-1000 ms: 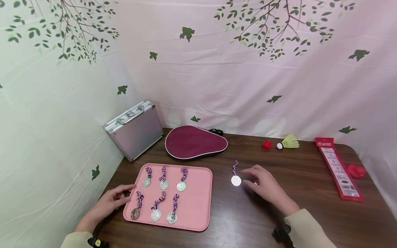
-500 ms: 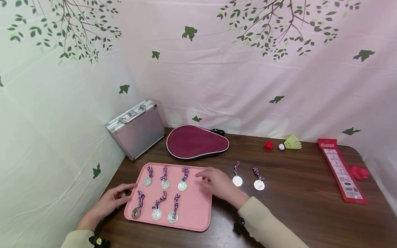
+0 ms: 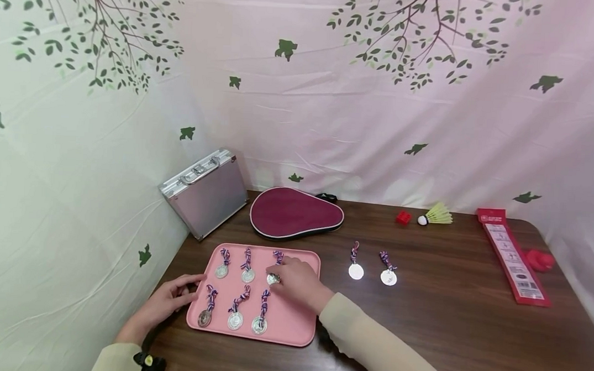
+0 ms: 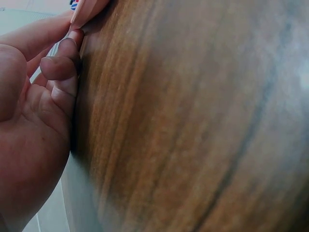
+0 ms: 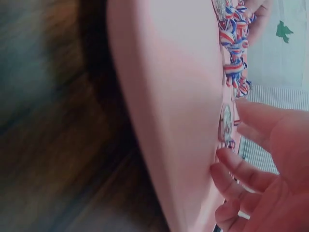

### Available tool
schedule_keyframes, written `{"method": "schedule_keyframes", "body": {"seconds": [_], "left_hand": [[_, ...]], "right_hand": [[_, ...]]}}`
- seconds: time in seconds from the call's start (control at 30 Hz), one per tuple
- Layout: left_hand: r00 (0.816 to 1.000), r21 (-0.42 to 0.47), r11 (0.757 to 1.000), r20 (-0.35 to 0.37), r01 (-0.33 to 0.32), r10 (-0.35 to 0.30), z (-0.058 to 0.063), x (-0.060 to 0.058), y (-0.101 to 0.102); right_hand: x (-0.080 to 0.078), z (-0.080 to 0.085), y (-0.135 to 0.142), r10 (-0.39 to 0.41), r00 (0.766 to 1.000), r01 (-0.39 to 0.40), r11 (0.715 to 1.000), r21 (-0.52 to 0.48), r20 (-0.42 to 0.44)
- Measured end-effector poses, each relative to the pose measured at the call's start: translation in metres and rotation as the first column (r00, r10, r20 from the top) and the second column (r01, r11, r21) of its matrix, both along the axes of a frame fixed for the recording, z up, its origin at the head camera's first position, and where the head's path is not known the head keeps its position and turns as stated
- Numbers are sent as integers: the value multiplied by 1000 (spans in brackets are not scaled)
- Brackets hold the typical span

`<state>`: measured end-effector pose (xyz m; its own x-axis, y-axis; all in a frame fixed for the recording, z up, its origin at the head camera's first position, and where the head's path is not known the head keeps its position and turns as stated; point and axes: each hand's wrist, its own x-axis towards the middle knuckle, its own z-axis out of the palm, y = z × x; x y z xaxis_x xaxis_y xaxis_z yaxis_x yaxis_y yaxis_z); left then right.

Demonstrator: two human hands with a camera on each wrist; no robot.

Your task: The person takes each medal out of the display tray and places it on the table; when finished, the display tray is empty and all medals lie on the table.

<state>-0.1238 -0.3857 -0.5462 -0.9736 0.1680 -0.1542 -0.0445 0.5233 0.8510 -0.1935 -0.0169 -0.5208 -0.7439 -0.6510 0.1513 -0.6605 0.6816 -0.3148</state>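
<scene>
Several silver-coloured medals with knotted red, white and blue ribbons lie in two rows on a pink tray [image 3: 296,318]. My right hand [image 3: 298,282] is over the tray's right half, at the rightmost medal [image 3: 273,278] of the back row. In the right wrist view, thumb and fingers stand apart on either side of a medal [image 5: 226,123]. My left hand [image 3: 168,300] holds the tray's left rim; in the left wrist view its fingers [image 4: 60,67] are curled at the tray edge. Two more medals, a left one [image 3: 356,271] and a right one [image 3: 388,277], lie on the table right of the tray.
Behind the tray are a maroon paddle case [image 3: 296,214] and a silver case [image 3: 207,198]. Toward the back right lie a red block [image 3: 403,217], a yellow shuttlecock [image 3: 436,215], a red-and-white packet [image 3: 512,261] and a red object [image 3: 540,260]. Leaf-printed cloth hangs behind the wooden table [image 3: 446,302].
My right hand has left the medal lying on the table, uncovering another beside it, and moved left over the tray to the back-row medal. The left hand stays at the rim.
</scene>
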Motion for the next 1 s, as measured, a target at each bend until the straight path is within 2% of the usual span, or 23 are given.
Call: {"method": "schedule_keyframes", "body": {"seconds": [0.27, 0.53, 0.8, 1.0], "left_hand": [[999, 3, 1000, 28, -21, 21, 1, 2, 1], [999, 16, 1000, 48, -22, 21, 18, 6, 12], [999, -6, 1000, 38, -27, 27, 3, 0, 3], [999, -16, 999, 35, -29, 29, 0, 0, 1]], "right_hand": [[4, -2, -9, -77, 997, 76, 997, 30, 5], [1, -8, -10, -71, 993, 76, 996, -52, 90], [2, -8, -12, -74, 980, 101, 985, -137, 185], [3, -8, -13, -55, 978, 92, 979, -182, 201]]}}
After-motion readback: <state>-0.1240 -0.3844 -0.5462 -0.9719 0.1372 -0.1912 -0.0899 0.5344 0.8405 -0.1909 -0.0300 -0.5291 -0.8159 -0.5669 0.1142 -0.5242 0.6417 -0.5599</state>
